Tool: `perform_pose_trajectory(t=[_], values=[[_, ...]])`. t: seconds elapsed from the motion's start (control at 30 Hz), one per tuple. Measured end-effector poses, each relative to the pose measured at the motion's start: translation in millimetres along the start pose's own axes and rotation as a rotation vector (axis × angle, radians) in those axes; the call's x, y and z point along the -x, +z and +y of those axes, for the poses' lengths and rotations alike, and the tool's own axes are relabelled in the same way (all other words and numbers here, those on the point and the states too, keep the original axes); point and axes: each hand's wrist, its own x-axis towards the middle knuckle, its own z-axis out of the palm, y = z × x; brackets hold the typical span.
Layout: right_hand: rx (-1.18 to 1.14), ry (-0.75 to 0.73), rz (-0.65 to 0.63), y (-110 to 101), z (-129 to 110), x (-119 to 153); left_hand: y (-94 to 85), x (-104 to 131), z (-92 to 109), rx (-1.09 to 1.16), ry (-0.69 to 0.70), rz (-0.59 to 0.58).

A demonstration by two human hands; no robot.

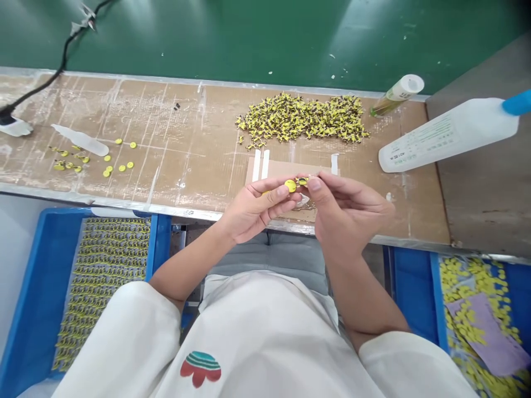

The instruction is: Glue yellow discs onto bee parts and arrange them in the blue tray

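Between the thumb and fingers of my left hand (262, 207) is a round yellow disc (290, 186). My right hand (347, 210) pinches a small yellow and black piece (302, 181) close beside the disc; whether the two touch is too small to tell. Both hands are over a cardboard sheet (296, 167) with white strips on it, near the table's front edge. A large pile of small yellow and black pieces (302, 119) lies behind my hands.
A white bottle with a blue cap (448, 135) and a clear tube (397, 95) are at right. Yellow discs (121, 168) and a white tool (81, 140) lie at left. Blue trays (35, 276) flank me below the table (199, 166).
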Motion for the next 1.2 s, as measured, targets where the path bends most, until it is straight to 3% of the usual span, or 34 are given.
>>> perform_pose_trajectory(t=[0.47, 0.8, 1.03, 1.2], values=[[0.044, -0.033, 0.023, 0.6, 2.0, 5.3, -1.8, 1.5, -5.7, -0.011, 0.004, 0.082], [0.155, -0.156, -0.061, -4.3, 1.1, 7.1, -0.3, 1.2, -7.2, -0.036, 0.038, 0.104], [0.085, -0.186, -0.106, -5.4, -0.5, 5.3, 1.6, 1.8, -9.3, -0.038, 0.075, 0.076], [0.079, -0.173, -0.156, -6.1, -1.0, 4.2, 3.3, 2.8, -9.9, -0.072, 0.092, 0.143]])
